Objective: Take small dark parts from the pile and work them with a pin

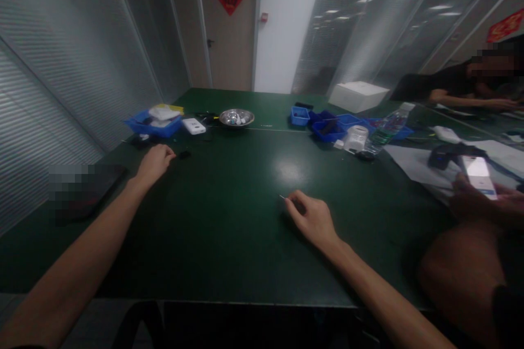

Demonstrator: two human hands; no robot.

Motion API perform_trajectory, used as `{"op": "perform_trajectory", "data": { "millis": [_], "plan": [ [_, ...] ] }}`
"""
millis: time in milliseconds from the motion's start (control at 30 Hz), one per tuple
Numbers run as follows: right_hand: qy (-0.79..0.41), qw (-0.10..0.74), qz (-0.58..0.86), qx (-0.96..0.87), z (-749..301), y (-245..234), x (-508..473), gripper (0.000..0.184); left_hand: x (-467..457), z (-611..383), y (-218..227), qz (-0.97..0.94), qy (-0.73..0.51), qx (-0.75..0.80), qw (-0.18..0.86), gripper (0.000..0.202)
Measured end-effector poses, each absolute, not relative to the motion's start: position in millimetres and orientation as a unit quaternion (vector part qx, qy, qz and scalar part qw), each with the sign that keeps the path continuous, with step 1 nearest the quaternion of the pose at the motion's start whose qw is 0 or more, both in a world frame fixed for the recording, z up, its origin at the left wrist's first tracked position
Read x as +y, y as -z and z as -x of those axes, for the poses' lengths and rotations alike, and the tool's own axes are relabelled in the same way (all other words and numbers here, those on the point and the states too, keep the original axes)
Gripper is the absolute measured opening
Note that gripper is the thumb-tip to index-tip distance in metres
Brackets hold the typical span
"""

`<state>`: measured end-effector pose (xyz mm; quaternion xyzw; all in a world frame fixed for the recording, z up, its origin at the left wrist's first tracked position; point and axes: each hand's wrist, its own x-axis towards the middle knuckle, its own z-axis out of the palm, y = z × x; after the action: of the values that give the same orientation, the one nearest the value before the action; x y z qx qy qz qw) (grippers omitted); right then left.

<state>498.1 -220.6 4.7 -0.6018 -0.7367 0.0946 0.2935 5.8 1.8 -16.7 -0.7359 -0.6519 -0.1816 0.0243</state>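
Note:
My left hand (pixel 154 164) is over the left part of the green table (pixel 229 202), fingertips pinched together. What they hold, if anything, is too small to make out. Just to the right of those fingertips lies a small black item (pixel 185 155). Nearer the middle, my right hand (pixel 313 218) rests low over the tabletop with thumb and forefinger closed on a thin pale stick (pixel 282 197), whose tip points left. Its other end is hidden in the fingers, and its exact kind cannot be told.
Left back: a blue tray (pixel 164 130), a white device (pixel 194 126) and a metal bowl (pixel 236 118). Right back: blue bins (pixel 300 115), a plastic bottle (pixel 388 128) and a white box (pixel 358 96). A dark laptop-like slab (pixel 94 191) lies left. At right, a person's hand holds a phone (pixel 478 177).

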Motion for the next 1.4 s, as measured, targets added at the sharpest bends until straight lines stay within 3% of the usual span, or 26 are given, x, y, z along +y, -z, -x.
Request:
{"op": "perform_trajectory", "data": {
  "millis": [300, 767, 1033, 1400],
  "plan": [
    [-0.097, 0.294, 0.598, -0.74, -498.5, -5.0, -220.7, 0.027, -9.4, -26.3, 5.0, 0.702, 0.332, -0.63, -0.02, 0.02],
    [-0.095, 0.296, 0.6, -0.737, -499.4, -1.9, -220.1, 0.027, -4.2, -26.4, 10.7, 0.655, 0.382, -0.635, -0.147, 0.036],
    [-0.097, 0.293, 0.596, -0.741, -498.7, -3.8, -220.1, 0.029, -8.3, -39.2, 8.0, 0.676, 0.351, -0.647, -0.043, 0.028],
    [-0.095, 0.284, 0.6, -0.742, -498.1, -3.8, -219.6, 0.029, -10.5, -52.1, 8.7, 0.611, 0.354, -0.698, -0.122, 0.026]
  ]
}}
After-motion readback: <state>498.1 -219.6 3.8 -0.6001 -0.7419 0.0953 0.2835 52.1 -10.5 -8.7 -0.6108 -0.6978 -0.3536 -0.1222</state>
